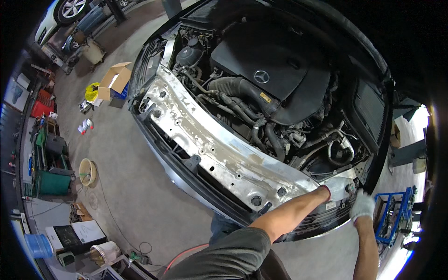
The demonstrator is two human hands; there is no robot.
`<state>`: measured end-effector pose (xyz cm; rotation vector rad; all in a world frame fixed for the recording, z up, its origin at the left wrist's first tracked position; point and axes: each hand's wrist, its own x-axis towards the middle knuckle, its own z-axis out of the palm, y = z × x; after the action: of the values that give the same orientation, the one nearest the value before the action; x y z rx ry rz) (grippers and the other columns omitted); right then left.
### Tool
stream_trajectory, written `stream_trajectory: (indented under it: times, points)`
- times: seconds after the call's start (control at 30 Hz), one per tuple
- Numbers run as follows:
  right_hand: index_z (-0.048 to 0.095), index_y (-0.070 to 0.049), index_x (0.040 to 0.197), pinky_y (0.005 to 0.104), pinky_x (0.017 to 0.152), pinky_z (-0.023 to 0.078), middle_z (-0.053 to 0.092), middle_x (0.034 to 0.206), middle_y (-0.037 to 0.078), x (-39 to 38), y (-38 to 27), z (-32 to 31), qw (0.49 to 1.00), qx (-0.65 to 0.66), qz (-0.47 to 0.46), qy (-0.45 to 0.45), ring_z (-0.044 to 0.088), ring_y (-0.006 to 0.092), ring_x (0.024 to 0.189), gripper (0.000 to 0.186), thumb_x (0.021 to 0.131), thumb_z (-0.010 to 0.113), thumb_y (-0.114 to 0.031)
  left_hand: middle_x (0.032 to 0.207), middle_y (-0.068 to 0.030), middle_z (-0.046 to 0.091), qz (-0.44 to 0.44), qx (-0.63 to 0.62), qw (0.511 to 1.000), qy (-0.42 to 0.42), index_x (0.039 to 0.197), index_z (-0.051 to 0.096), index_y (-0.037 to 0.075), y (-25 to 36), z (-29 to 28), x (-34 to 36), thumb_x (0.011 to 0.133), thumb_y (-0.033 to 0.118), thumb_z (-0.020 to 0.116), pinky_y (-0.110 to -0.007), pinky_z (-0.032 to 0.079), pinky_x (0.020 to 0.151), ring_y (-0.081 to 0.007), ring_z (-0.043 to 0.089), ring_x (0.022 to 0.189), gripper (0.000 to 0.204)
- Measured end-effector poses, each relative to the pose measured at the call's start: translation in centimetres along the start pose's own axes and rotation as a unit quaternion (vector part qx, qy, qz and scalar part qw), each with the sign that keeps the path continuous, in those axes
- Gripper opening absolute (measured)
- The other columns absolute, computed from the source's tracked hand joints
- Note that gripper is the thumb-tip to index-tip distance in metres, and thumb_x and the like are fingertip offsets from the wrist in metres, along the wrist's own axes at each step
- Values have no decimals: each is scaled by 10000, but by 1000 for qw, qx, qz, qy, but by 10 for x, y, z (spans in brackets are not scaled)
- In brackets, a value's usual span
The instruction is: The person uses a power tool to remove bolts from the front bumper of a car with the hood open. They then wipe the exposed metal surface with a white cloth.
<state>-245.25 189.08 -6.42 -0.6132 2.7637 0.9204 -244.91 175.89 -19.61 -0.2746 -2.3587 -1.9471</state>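
Observation:
A car's front end stands with its hood up, showing the black engine cover (pixel 266 60) and the worn silver front crossmember (pixel 224 161). At the front right corner, my left hand (pixel 339 187) in a white knit glove is closed beside the headlight (pixel 322 217). A small round dark part shows at its fingertips; its kind cannot be made out. My right hand (pixel 363 206), gloved the same way, is just right of it at the fender's edge, with its fingers curled. Whatever it holds, if anything, is hidden.
A blue tool cart (pixel 389 214) stands right of the car. On the floor to the left are an open cardboard box (pixel 115 80), a round tub (pixel 87 171), a white bucket (pixel 105 252) and loose cables. A red hose (pixel 184 254) runs near my legs.

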Motion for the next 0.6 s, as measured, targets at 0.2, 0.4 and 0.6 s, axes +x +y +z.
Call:
stream_trajectory:
  times: [0.2,0.4,0.6]
  points:
    - [643,13,1198,480,956,554,742,1112,255,-24,-27,-30,905,390,-67,-156,719,413,1052,395,918,617,-265,1005,-190,741,23,-3,986,167,1103,715,117,-25,37,4,797,209,727,-482,568,871,-430,701,986,320]
    - [685,-85,1207,468,936,559,741,1134,249,8,9,13,998,-42,-17,32,726,374,1089,370,905,646,-295,1031,-205,752,-2,21,998,-65,1104,744,109,-14,4,-3,778,263,771,-472,569,876,-426,706,975,361]
    - [658,5,1148,521,969,542,721,1080,310,-20,-15,-15,982,160,-23,-97,700,462,1061,348,934,588,-260,1085,-193,734,12,-14,991,129,1145,724,110,-4,22,-22,806,229,750,-443,563,912,-399,693,1044,360]
